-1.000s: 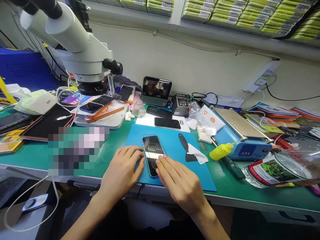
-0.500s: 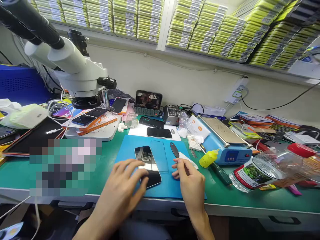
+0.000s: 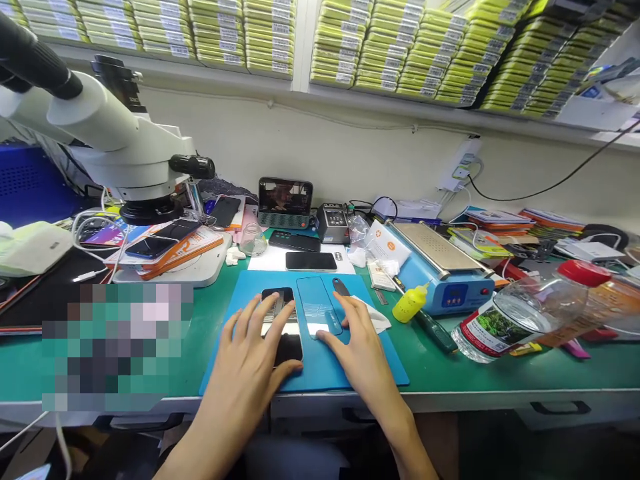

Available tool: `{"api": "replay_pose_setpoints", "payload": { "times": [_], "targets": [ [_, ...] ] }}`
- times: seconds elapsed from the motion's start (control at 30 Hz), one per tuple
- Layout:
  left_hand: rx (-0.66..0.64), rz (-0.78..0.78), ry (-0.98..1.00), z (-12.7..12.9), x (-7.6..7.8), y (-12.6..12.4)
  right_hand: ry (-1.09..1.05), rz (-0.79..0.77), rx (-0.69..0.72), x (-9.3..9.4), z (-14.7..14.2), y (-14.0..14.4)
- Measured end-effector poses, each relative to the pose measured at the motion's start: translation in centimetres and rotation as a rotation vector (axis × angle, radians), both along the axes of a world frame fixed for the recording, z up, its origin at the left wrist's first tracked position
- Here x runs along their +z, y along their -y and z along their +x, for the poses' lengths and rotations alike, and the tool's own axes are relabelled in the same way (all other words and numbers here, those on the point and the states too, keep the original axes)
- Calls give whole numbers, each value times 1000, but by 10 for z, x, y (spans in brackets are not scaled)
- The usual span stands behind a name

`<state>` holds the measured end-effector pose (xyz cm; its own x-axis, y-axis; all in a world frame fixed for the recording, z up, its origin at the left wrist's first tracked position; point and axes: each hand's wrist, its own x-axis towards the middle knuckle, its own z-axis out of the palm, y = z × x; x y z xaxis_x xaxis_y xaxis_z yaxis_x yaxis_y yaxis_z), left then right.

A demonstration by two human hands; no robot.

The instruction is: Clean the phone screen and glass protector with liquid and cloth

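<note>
A phone with a dark, reflective screen lies face up on the blue mat. My left hand is over it, fingers spread across the screen, thumb by its lower right edge. To the right lies a clear glass panel with a thin black border. My right hand is at its lower right part, thumb and index finger apart near the edges; whether they grip it I cannot tell. A black-handled tool and a white wipe are partly hidden behind my right hand.
A microscope stands left above stacked phones and boxes. Behind the mat are another phone and a small display. A yellow bottle, a blue heating plate and a large plastic bottle stand right.
My right hand has left the tool's lower end and opened beside the glass panel. My left hand has spread over the phone, which lies straighter. The camera view has shifted right.
</note>
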<state>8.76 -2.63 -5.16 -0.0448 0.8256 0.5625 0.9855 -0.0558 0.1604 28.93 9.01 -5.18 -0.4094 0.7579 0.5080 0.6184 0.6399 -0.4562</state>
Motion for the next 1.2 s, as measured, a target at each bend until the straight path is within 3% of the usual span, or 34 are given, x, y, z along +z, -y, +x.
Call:
{"api": "replay_pose_setpoints", "payload": {
  "times": [0.2,0.3,0.37,0.53,0.7,0.8,1.0,1.2],
  "targets": [
    [195,-69,-78,-23,0,27,103,115,-93,-6,-6,7],
    [309,-146,-108,-18,1,16,231,169,-113,-2,-12,7],
    [310,-192,-129,-14,1,4,292,180,-113,3,-14,3],
    [165,-219,34,-29,-4,-10,371,152,-101,15,-13,-14],
    [-148,-308,272,-71,1,6,431,48,-27,26,-10,-20],
    [-240,-342,341,-85,9,15,448,-22,46,30,-9,-18],
    [-341,-423,456,-81,17,12,452,-148,147,36,-10,-29],
    [-393,-436,480,-73,20,4,488,-185,354,53,-21,-55]
  ]
}}
